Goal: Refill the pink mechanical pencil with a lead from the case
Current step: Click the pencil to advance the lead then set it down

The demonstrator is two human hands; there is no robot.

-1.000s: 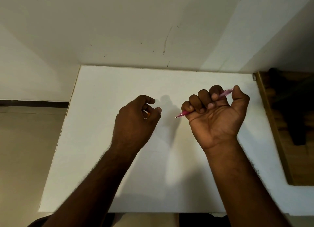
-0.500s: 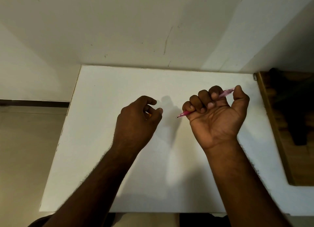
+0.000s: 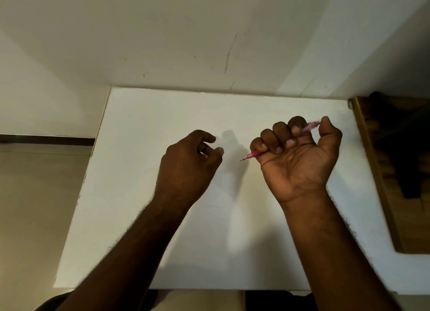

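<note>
My right hand (image 3: 295, 161) is fisted palm-up around the pink mechanical pencil (image 3: 310, 126). Its tip pokes out to the left toward my left hand, and its clear pink rear end shows beside my thumb. My left hand (image 3: 190, 161) hovers over the white table (image 3: 144, 217) with its fingers curled around a small orange object (image 3: 204, 155), mostly hidden in the palm. I cannot tell whether that object is the lead case. A gap of bare table separates the two hands.
The white table meets a pale wall (image 3: 209, 43) at the back. A wooden piece of furniture (image 3: 381, 175) with a dark object (image 3: 404, 147) on it stands against the table's right edge. Beige floor (image 3: 35, 206) lies to the left.
Both hands have drifted very slightly. The grips look the same.
</note>
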